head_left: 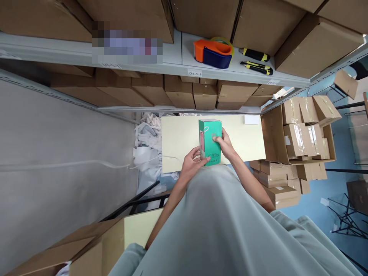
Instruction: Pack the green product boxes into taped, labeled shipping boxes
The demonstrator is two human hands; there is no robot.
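In the head view, the green printed box (211, 149) sits at frame centre over the pale tabletop (178, 134). The left hand (192, 164), partly curled, grips its lower left; the right hand (225, 145) clasps its right side. Loosened fingers could let it slip. At right, an open cardboard carton (270, 132) holds taped smaller boxes (297, 142).
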